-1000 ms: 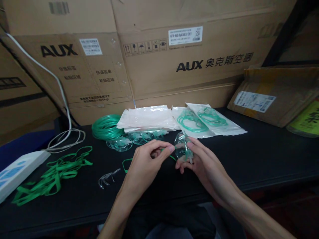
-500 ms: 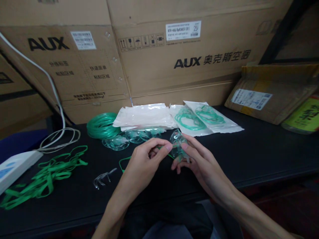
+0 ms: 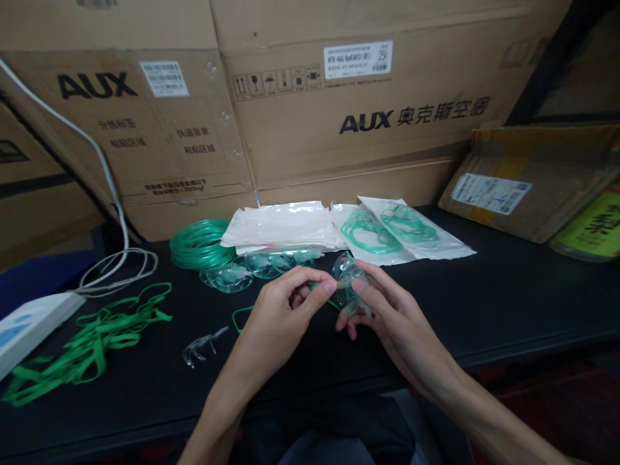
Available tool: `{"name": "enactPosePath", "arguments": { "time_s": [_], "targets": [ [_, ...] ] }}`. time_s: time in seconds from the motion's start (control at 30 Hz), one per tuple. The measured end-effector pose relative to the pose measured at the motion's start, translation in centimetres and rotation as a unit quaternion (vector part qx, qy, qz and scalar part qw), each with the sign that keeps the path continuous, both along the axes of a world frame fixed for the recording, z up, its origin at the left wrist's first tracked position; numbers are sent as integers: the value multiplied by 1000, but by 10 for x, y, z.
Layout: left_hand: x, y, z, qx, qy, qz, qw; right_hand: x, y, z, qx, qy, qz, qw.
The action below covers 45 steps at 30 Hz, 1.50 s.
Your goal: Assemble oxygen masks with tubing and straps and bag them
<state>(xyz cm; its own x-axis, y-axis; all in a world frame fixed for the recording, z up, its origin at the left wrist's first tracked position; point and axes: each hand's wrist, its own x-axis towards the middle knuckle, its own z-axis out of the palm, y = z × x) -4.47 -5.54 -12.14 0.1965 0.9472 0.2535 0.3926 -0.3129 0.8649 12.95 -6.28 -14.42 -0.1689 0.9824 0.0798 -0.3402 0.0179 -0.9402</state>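
My right hand (image 3: 382, 297) grips a clear green oxygen mask (image 3: 343, 284) between thumb and fingers, above the black table. Beside it, my left hand (image 3: 300, 300) pinches a green elastic strap (image 3: 241, 311) close to the mask's edge. Part of the strap hangs in a loop left of my left wrist; my fingers hide the rest. Whether the strap passes through the mask, I cannot tell. Several more masks (image 3: 227, 278) lie behind my left hand. A small bunch of clear metal-like strips (image 3: 201, 349) rests left of my left forearm.
A heap of green straps (image 3: 97, 342) lies at left by a white power strip (image 3: 33, 326). Further back are coiled green tubing (image 3: 201, 244), white pouches (image 3: 285, 226) and packets of tubing (image 3: 411, 226). Large cartons (image 3: 349, 155) stand behind; a parcel (image 3: 527, 187) sits at right.
My right hand and the mask have shifted very slightly to the right. The left hand still pinches the strap in nearly the same spot.
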Motion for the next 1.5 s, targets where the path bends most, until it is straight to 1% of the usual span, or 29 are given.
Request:
{"name": "enactPosePath", "arguments": {
  "time_s": [0.13,0.4,0.47,0.57,0.67,0.73,0.9,0.97,1.03,1.1,1.13,1.2,1.27,1.37,1.5],
  "targets": [
    [-1,0,-1,8,12,5,1000,0,0,0,0,-9,-6,1000],
    [1,-1,1,53,43,14,998,-1,1,-1,8,-30,-18,999],
    [1,-1,1,47,39,22,998,-1,1,-2,9,-42,-19,999],
    [0,0,0,20,3,24,999,0,-1,-3,6,-62,-24,998],
    [0,0,-1,12,-39,16,999,1,0,-4,7,-90,-26,996],
    [0,-1,-1,15,-41,6,999,2,1,-5,11,-110,-21,994],
    [0,-3,1,32,19,-46,998,4,3,-8,14,-138,5,990],
    [1,-4,2,39,37,-46,998,4,3,-8,15,-126,8,992],
    [1,-4,2,39,41,-29,998,4,3,-8,22,-96,-21,995],
    [0,-4,2,40,48,-12,998,3,2,-9,38,-70,-76,994],
    [0,-4,2,40,54,-7,998,3,2,-9,49,-63,-103,992],
    [0,-4,1,42,64,-4,997,2,1,-10,79,-66,-132,986],
    [1,-4,2,45,73,-4,996,3,1,-11,110,-81,-138,981],
    [1,-5,4,47,91,-13,995,3,2,-13,146,-109,-128,975],
    [2,-7,6,50,102,-33,993,4,4,-17,148,-116,-117,975]
  ]
}}
